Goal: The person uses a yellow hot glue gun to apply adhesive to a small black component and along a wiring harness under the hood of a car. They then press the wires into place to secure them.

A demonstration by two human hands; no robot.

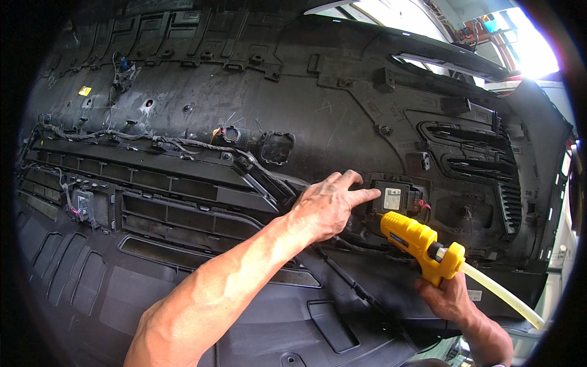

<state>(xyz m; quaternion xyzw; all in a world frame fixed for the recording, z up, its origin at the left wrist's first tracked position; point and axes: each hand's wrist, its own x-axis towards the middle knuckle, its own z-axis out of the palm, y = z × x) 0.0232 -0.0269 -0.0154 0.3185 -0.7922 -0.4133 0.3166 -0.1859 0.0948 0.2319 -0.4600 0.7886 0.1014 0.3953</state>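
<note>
My right hand [449,295] grips a yellow hot glue gun [413,238] by its handle. A long translucent glue stick [498,295] sticks out of its back end. The nozzle points left, just below a small black module [391,197] with a pale label on it. My left hand [327,205] reaches in from the left, its fingers apart and nothing in them. Its fingertips are at the module's left edge; whether they touch it I cannot tell. Both hands are over the inner side of a large black car bumper [299,116].
A wiring harness [128,136] runs along the bumper on the left, above slatted grille openings [189,217]. Another module [84,205] sits at far left. A loose black cable [342,275] crosses below my left hand. A vent-like grille [471,147] lies at the right, near the bumper's edge.
</note>
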